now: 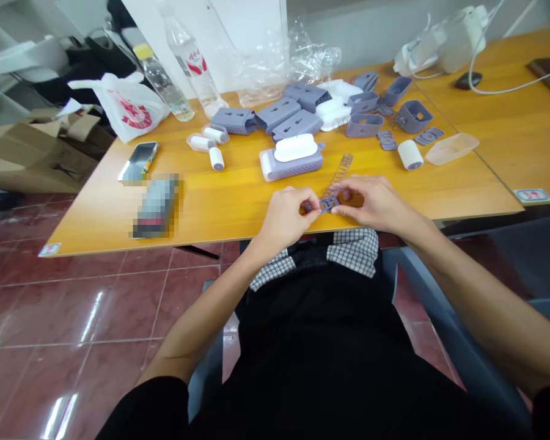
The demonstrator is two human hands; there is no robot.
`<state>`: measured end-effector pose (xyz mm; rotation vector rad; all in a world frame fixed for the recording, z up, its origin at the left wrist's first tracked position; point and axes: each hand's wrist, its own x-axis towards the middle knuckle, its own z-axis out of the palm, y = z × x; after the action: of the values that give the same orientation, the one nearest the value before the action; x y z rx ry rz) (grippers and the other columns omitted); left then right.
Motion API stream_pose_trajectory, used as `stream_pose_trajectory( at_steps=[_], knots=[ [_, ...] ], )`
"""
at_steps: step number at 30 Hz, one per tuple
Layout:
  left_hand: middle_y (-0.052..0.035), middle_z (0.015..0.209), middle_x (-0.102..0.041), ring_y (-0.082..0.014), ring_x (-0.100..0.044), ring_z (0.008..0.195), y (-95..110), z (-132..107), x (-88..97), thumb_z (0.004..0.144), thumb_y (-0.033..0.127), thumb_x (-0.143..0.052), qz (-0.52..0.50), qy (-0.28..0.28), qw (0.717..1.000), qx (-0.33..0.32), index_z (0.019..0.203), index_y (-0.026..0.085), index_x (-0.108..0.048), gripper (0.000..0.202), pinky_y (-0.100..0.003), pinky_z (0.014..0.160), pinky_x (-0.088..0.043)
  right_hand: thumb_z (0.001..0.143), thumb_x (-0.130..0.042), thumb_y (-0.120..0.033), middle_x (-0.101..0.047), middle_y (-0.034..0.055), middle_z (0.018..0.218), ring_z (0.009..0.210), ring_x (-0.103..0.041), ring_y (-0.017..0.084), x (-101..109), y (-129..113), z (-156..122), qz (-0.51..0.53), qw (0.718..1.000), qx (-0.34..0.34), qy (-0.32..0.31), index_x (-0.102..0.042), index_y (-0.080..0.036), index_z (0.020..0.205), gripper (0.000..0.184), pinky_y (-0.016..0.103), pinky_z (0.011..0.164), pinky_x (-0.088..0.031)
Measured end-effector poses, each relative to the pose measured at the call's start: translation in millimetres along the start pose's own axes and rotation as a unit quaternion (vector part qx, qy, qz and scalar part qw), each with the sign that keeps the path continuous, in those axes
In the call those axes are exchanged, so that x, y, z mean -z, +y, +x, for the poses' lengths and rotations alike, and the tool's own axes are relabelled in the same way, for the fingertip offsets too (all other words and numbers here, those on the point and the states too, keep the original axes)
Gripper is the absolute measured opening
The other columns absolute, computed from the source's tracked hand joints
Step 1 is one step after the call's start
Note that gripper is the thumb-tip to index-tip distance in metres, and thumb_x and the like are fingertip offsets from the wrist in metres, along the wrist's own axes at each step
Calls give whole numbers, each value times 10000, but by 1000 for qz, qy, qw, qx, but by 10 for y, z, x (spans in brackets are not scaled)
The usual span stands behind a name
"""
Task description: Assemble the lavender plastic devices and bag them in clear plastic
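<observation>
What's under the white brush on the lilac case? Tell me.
The white brush sits on the perforated lilac case; the surface directly beneath the brush is covered, so it cannot be seen.

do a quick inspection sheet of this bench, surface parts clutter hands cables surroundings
surface: orange wooden table, parts spread over its far half
job's things: small grey slotted plastic piece in the hands, coil spring beside it, grey perforated box with white brush, more grey plastic shells, white rollers
clutter: water bottle, clear plastic wrap, phone, pixelated object
hands: left hand and right hand both hold the piece in their fingers
cables: white cable on the adjoining table, upper right
surroundings: red tiled floor, cardboard box, white plastic bag
</observation>
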<state>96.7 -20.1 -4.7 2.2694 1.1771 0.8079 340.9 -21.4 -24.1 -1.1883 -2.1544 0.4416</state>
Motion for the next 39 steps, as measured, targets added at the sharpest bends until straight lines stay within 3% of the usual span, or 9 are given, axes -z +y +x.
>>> stream_pose_trajectory(
  at_steps=[7, 12, 18, 26, 33, 39],
  knots=[
    [-9, 827, -789, -156, -695, 735, -6, 38, -3, 843, 128, -796, -65, -5, 998, 21, 815, 196, -722, 104, -309, 741, -544, 897, -817, -349, -766, 53, 887, 777, -692, 259, -6, -26, 6, -3, 1000, 1, -3, -774, -257, 1104, 230, 413, 773, -537],
    [-8, 806, -782, -157, -676, 726, 39, 56, -1, 871, 111, -726, -26, -27, 999, -1, 840, 202, -739, 97, -327, 756, -528, 906, -800, -328, -761, 61, 891, 800, -688, 266, -21, -22, 12, -4, 1000, -3, -11, -780, -240, 1144, 254, 416, 796, -532],
    [-10, 815, -784, -150, -675, 719, 33, 100, 4, 860, 87, -720, -55, -43, 998, -6, 860, 191, -736, 105, -313, 734, -530, 909, -803, -331, -739, 61, 872, 794, -667, 257, -28, -4, 23, -15, 1000, -2, -19, -794, -221, 1108, 227, 402, 776, -520],
    [-22, 896, -799, -177, -719, 822, -5, 89, 54, 862, 112, -730, -72, -54, 996, -12, 897, 199, -719, 95, -350, 823, -571, 940, -762, -338, -731, 67, 903, 812, -661, 254, -24, -67, 16, -10, 1000, 11, -19, -790, -217, 1110, 211, 400, 789, -516],
    [-33, 934, -781, -192, -732, 873, -51, 63, 31, 866, 116, -740, -102, -51, 993, -14, 895, 199, -655, 123, -366, 862, -583, 960, -745, -394, -770, 106, 1030, 966, -702, 306, -43, -182, 71, 0, 998, 47, -42, -817, -217, 1121, 250, 453, 895, -534],
    [-38, 997, -773, -217, -762, 981, -102, 100, 35, 860, 146, -772, -141, -55, 988, -16, 907, 216, -557, 231, -378, 888, -598, 934, -779, -409, -815, 86, 1004, 897, -729, 288, -77, -210, 111, 35, 999, 9, -18, -839, -237, 1077, 232, 434, 835, -546]
  ],
)
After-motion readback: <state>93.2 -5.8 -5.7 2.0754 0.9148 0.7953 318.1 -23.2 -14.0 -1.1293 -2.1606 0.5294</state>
